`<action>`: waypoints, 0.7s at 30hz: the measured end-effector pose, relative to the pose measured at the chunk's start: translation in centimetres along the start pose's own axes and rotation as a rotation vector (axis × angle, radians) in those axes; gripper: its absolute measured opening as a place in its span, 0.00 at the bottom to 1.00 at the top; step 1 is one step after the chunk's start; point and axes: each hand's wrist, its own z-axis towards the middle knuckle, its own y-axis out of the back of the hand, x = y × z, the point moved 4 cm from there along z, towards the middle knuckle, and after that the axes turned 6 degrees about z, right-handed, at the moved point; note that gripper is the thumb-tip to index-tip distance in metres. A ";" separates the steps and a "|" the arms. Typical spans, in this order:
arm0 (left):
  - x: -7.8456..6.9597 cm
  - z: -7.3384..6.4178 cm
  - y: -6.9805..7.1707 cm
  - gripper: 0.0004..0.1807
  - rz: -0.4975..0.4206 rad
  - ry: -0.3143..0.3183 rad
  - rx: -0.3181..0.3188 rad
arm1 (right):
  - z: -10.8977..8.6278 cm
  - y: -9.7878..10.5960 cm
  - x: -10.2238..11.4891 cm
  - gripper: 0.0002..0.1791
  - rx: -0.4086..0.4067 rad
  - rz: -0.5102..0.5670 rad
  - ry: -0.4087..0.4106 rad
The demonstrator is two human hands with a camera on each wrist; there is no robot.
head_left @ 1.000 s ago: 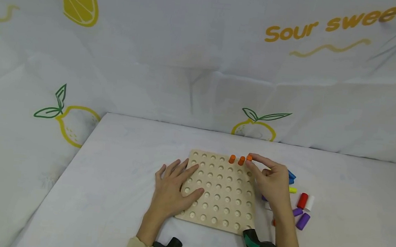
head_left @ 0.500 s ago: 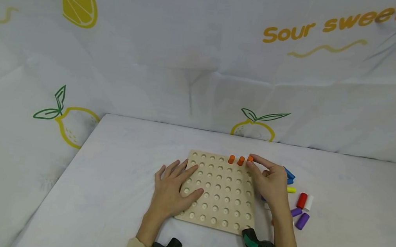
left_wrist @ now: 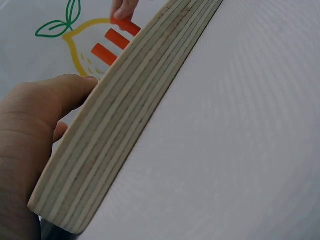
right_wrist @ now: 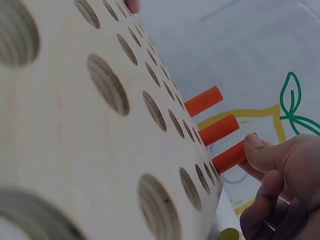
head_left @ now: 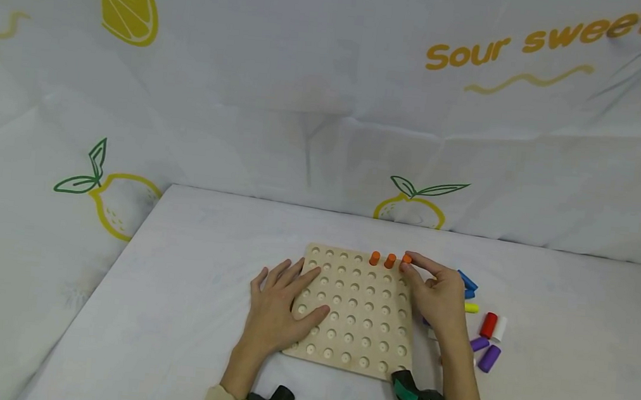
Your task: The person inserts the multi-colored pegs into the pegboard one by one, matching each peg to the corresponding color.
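Observation:
A pale wooden pegboard [head_left: 353, 302] with rows of round holes lies on the white table. Two orange pegs [head_left: 375, 258] stand upright in its far row. At the far right corner my right hand [head_left: 440, 296] pinches a third orange peg [right_wrist: 230, 157] between thumb and forefinger. In the right wrist view that peg stands in line with the other two, its lower end at the corner hole. My left hand [head_left: 276, 314] rests with fingers spread on the board's left side, thumb lying over the holes. The left wrist view shows the layered board edge [left_wrist: 120, 125] beside this hand.
Right of the board lie loose pegs: a red peg [head_left: 489, 324], a white peg [head_left: 500, 329], purple pegs [head_left: 490, 358], a yellow peg [head_left: 471, 308] and blue pegs [head_left: 467, 280]. My right forearm partly hides this pile. A printed white cloth [head_left: 284, 95] hangs behind the table.
My right hand has shifted slightly right and toward me with the orange peg, which now sits at the corner hole. My left hand has stayed on the board.

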 end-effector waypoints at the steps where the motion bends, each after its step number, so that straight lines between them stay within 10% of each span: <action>1: 0.0 0.0 0.0 0.38 0.003 -0.001 -0.001 | 0.0 0.0 0.0 0.19 -0.001 0.000 0.002; 21: 0.1 0.1 -0.2 0.37 0.015 -0.005 -0.009 | 0.2 -0.1 -0.4 0.21 0.027 -0.048 -0.009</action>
